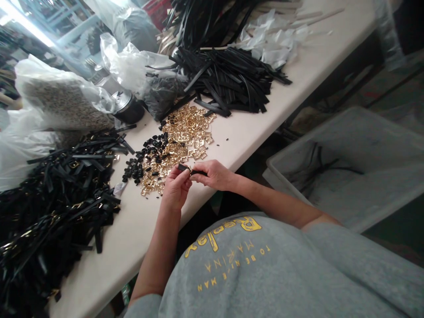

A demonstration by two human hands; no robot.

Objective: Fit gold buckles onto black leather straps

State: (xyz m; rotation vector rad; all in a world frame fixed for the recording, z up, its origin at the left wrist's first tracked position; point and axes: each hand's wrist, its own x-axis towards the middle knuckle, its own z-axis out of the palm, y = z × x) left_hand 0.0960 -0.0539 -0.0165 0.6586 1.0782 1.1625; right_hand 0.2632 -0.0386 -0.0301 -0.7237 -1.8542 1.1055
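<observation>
Clamping a black strap (182, 167), the left grip (177, 186) and right grip (216, 174) might (should either slacken) drop its gold buckle (190, 169) onto the tabletop (233, 143).

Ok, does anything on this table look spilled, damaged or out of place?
Nothing looks clearly damaged. Two tiny black bits lie by themselves on the table, apart from the heap of gold buckles, as if strayed. Small black pieces also mix into that heap's edge, which looks slightly untidy.
</observation>
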